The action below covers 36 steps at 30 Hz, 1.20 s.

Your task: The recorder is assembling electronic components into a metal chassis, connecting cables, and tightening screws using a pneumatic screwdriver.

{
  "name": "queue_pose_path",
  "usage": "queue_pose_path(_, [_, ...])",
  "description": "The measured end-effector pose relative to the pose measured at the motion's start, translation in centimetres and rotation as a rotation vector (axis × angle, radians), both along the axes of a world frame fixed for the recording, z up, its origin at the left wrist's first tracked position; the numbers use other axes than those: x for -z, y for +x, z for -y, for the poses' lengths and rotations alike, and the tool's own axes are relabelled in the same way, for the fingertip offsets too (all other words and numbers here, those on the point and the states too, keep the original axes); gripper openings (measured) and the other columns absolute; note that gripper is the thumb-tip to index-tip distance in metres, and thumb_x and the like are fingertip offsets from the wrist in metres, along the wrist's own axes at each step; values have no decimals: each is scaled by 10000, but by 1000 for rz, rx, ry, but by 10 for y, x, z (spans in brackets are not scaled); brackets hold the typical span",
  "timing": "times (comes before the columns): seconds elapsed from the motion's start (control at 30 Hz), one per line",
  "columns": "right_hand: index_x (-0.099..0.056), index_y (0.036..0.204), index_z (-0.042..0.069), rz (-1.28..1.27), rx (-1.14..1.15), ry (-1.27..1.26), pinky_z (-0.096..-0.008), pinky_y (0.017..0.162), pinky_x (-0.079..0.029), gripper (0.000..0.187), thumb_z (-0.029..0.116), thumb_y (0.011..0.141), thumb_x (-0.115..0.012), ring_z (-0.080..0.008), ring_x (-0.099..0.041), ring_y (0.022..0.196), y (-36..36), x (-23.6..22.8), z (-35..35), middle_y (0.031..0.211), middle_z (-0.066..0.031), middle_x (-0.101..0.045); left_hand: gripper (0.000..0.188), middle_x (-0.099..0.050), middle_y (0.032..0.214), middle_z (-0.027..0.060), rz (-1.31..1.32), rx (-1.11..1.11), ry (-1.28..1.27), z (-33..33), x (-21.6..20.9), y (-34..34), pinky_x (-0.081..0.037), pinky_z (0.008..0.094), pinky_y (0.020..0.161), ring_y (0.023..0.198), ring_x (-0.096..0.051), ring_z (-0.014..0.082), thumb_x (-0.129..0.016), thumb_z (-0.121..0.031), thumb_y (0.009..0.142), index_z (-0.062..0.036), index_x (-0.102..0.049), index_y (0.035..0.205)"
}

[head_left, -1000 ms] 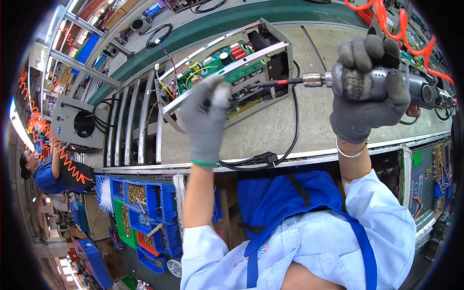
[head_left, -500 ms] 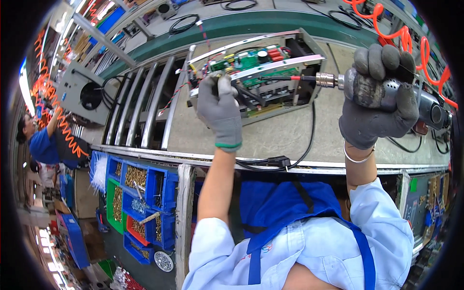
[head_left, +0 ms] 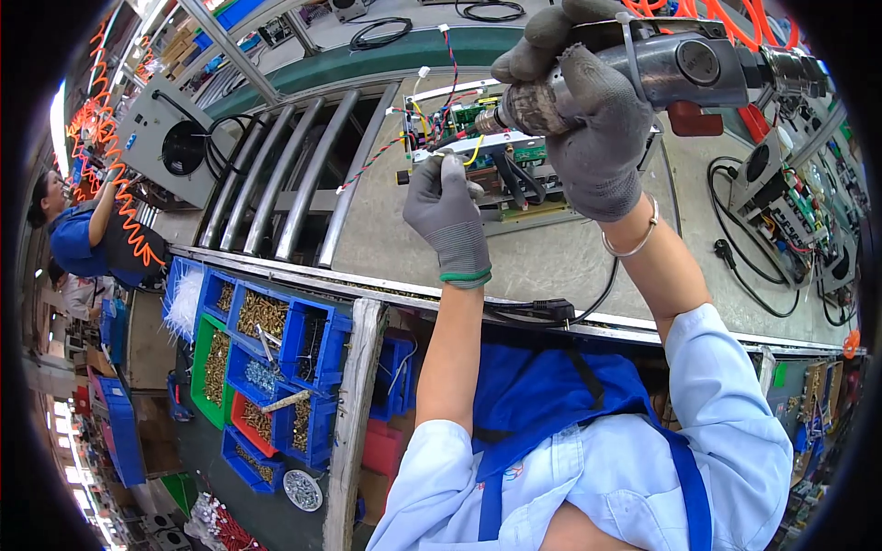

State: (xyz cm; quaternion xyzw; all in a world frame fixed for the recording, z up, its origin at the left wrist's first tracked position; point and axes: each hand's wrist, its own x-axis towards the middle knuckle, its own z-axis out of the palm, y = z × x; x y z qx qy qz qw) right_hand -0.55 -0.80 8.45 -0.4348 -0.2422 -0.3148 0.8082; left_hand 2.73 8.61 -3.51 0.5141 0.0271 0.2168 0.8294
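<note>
My right hand (head_left: 602, 138), in a grey glove, grips a metal power screwdriver (head_left: 684, 72) held level, with its nose to the left. The bit reaches down toward the near-left corner of an open metal chassis (head_left: 503, 145). At that corner my left hand (head_left: 447, 207), gloved with a green cuff, has thumb and finger pinched beside a yellow wire (head_left: 475, 151). Whatever sits between those fingertips is too small to make out. Green circuit boards show inside the chassis, partly hidden by the driver and right hand. A twisted red, black and green wire (head_left: 372, 163) hangs off its left side.
Steel rollers (head_left: 308, 174) lie left of the bench, with a grey housing (head_left: 170, 147) beyond. Blue, green and red bins (head_left: 213, 372) of screws stand below left. A black plug and cable (head_left: 551, 310) lie along the bench edge. Another open unit (head_left: 790, 216) stands right.
My right hand has brought the screwdriver left across the chassis, and its bit now meets the left corner beside my left hand. The left hand stays pinched at the same corner.
</note>
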Motion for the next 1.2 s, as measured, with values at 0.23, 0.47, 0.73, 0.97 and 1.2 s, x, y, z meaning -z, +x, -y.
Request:
queue_pose_path(0.23, [-515,1130,97,-95,14,76,-303,692,-521,340,-9,808,-519,-158,-591,751,7,-2,-5,909,-42,-565,108,-557,568,25,-2,27,12,-5,1,0,-268,184,370,418,-434,35,-604,-106,880,-4,-625,853])
queue_pose_path(0.47, [-572,988,-37,89,164,-417,-358,731,-554,251,172,892,-469,-216,-649,736,23,8,2,815,-128,-615,209,-628,733,35,-80,148,128,-34,-3,-4,-411,206,479,544,-528,52,-682,-168,842,24,-631,907])
queue_pose_path(0.73, [-534,1017,76,22,118,-325,-270,664,-487,198,-1,834,-529,-129,-588,740,45,-3,-17,853,-10,-571,287,-579,766,58,438,-23,1507,-92,-47,46,-482,347,566,639,-602,220,-770,-330,704,-106,-630,817])
queue_pose_path(0.97, [-576,917,59,-84,-36,-324,-252,603,-454,117,90,806,-597,-84,-546,676,46,-29,-31,752,-6,-556,324,-589,758,58,401,113,1756,-89,-61,57,-493,351,566,643,-613,227,-765,-399,695,-105,-642,750])
queue_pose_path(1.2, [-591,759,51,-56,130,-452,-271,500,-421,91,134,796,-597,-87,-523,549,78,-44,-35,626,1,-551,353,-578,714,61,348,206,1651,-85,-61,59,-482,354,558,629,-610,214,-763,-410,696,-79,-642,697])
